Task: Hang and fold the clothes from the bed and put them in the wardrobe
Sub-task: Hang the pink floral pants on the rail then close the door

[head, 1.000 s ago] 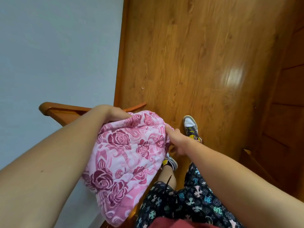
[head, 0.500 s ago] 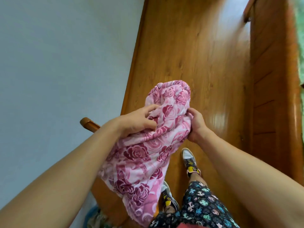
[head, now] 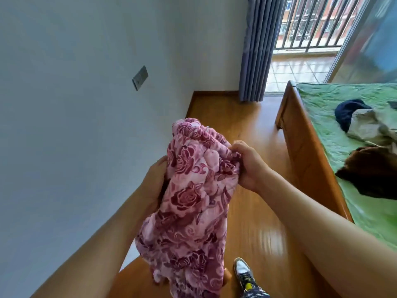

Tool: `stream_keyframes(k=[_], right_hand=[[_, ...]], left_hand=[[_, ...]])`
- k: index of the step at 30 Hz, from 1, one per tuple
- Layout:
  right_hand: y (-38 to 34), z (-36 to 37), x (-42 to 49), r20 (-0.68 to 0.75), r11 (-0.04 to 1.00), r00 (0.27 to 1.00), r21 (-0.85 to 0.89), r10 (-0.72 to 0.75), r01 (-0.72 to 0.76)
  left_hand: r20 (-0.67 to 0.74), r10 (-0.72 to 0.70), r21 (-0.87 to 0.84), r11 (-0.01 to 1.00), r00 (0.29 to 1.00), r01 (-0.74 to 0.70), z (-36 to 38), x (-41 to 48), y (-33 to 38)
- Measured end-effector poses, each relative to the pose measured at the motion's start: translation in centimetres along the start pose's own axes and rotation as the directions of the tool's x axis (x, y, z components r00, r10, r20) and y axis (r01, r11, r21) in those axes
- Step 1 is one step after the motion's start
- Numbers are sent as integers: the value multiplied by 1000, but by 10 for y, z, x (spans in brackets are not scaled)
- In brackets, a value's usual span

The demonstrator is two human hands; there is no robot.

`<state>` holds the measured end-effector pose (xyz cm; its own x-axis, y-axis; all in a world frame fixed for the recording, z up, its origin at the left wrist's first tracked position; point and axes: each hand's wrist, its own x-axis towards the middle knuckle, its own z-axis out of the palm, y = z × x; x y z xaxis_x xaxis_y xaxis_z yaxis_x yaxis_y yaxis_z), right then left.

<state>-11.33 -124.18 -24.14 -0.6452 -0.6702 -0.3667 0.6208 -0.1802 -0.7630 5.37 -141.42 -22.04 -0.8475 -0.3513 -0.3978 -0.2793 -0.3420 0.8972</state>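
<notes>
Head view, tilted: pale wall [head: 75, 125] fills the left half, with glossy wooden floor [head: 257, 130] running down the middle. At right is a bed [head: 305, 151] with a wooden side rail and a green cover; three loose clothes lie on it: a navy item [head: 348, 110], a grey item [head: 365, 125] touching it, and a brown item [head: 369, 168] nearer the camera. A blue curtain [head: 255, 50] hangs at the far corner beside an open balcony door. The pink rose-print fabric [head: 193, 201] is off the bed, held up in mid-air over the floor between wall and bed; it is bunched at the top, with the rest hanging down toward the bottom edge. Right hand [head: 247, 164] is at the bundle's upper right edge — fingers curled in, pinching a fold of the cloth. Left hand [head: 154, 181] lies against the bundle's left side, palm to the cloth — fingers hidden behind it, so their curl cannot be told. One sneaker [head: 243, 272] stands on the floor below the fabric. A small grey wall plate [head: 140, 78] sits on the wall, well apart from the rest.
</notes>
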Motion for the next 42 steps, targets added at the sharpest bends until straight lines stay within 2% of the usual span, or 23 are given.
stream_keyframes(k=[2, 4, 6, 9, 11, 14, 16, 17, 18, 21, 25, 28, 30, 35, 37, 39, 42], right_hand=[[-5, 12, -21, -28, 995, 996, -62, -83, 81], [-11, 22, -42, -39, 983, 989, -124, -141, 135], [-19, 32, -61, -23, 954, 980, -235, -199, 188], [-34, 46, -84, 31, 885, 951, -359, -307, 297], [-44, 51, -97, 39, 831, 924, -423, -380, 360], [-55, 52, -110, 39, 749, 882, -512, -470, 422], [-58, 48, -113, 35, 668, 853, -605, -521, 433], [-58, 44, -113, 29, 625, 841, -655, -541, 424], [-59, 40, -113, 18, 578, 829, -709, -559, 405], [-61, 28, -113, 34, 386, 781, -855, -624, 346], [-64, 24, -127, 235, 59, 776, -942, -585, 330], [-67, 17, -143, 330, -95, 773, -938, -542, 334], [-71, 6, -155, 348, -126, 786, -935, -511, 332], [-70, -35, -196, 347, 11, 852, -924, -391, 382], [-68, -57, -217, 386, -37, 856, -916, -344, 398], [-76, -82, -239, 409, -95, 829, -910, -382, 405], [-114, -120, -270, 404, -98, 760, -904, -508, 415]], left_hand=[[23, 89, 207, 974, 996, -92, -15, -14, 8], [149, 174, 468, 855, 973, -225, -25, -29, 19], [248, 291, 666, 642, 924, -381, -28, -39, 31], [345, 509, 797, 285, 789, -532, -32, -48, 47], [290, 571, 904, 100, 768, -416, -39, -51, 53], [120, 593, 992, -34, 796, -124, -52, -53, 61], [110, 582, 991, -127, 806, -43, -61, -53, 68], [123, 556, 988, -145, 822, -51, -64, -53, 72], [134, 507, 990, -110, 852, -90, -67, -54, 76], [187, 311, 972, 82, 932, -222, -68, -63, 83], [211, 341, 946, 166, 916, -279, -59, -80, 87], [236, 371, 930, 183, 898, -320, -47, -92, 99], [224, 410, 924, 200, 884, -327, -34, -100, 107], [225, 571, 883, 223, 789, -413, 36, -124, 126], [232, 629, 872, 203, 742, -445, 72, -137, 135], [255, 650, 873, 165, 716, -460, 109, -152, 143], [309, 648, 876, 90, 696, -473, 161, -176, 157]])
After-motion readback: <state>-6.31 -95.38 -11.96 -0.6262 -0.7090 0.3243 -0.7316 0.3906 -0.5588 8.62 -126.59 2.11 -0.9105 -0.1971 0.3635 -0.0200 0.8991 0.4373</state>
